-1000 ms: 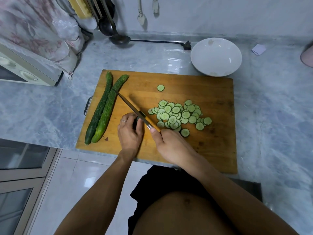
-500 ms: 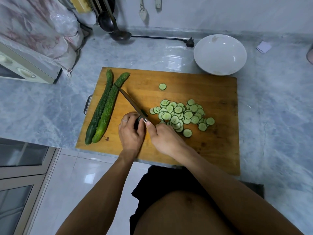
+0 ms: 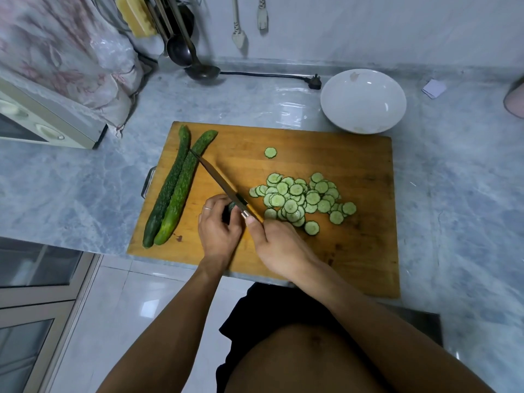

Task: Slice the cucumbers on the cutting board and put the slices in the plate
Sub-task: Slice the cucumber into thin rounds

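Left hand (image 3: 217,231), palm down, fingers curled over a short cucumber stub (image 3: 232,207) and gripping it at approx. board centre; a ring shows on one finger. Right hand (image 3: 279,245) lies just at 3 o'clock of the left, clenched round the knife handle, index finger along the top. Knife (image 3: 219,180) blade runs from the hands toward 11 o'clock, crossing the stub's cut end; its tip reaches the nearer whole cucumber. Both forearms enter from 6 o'clock and converge at the stub.

Cutting board (image 3: 354,251): wooden, w/ metal handle at its 9 o'clock edge, on a grey marble counter (image 3: 85,180).

Counts: 2 whole cucumbers (image 3: 177,188), side by side and touching, at 9 o'clock of the hands; 1 stub; 1 knife; 1 pile of slices (image 3: 300,198) at 2 o'clock of the right hand, overlapping, exact no. cannot be told; 1 stray slice (image 3: 270,152) apart at 12 o'clock of the pile. 1 white plate (image 3: 363,100), holding no slices, sits on the counter off the board's 1 o'clock corner.
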Demonstrator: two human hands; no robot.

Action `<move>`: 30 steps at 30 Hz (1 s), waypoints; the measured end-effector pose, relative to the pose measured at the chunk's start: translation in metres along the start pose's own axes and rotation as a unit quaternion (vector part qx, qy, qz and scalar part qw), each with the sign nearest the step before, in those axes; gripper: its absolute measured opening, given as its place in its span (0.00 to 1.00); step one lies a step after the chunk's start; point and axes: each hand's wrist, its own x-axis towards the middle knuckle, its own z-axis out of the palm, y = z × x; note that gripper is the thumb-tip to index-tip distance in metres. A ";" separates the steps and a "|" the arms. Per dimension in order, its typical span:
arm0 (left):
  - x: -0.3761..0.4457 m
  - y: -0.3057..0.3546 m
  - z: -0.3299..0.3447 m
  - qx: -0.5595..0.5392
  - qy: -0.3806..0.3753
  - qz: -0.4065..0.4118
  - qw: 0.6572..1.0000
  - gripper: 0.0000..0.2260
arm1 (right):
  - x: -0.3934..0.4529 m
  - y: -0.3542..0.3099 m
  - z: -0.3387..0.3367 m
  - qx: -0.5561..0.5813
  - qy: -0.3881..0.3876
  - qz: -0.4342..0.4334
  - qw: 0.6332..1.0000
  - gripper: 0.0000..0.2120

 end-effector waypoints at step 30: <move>-0.001 -0.003 0.001 -0.024 0.010 0.016 1.000 0.08 | -0.003 0.000 0.005 0.014 -0.008 0.015 1.000 0.27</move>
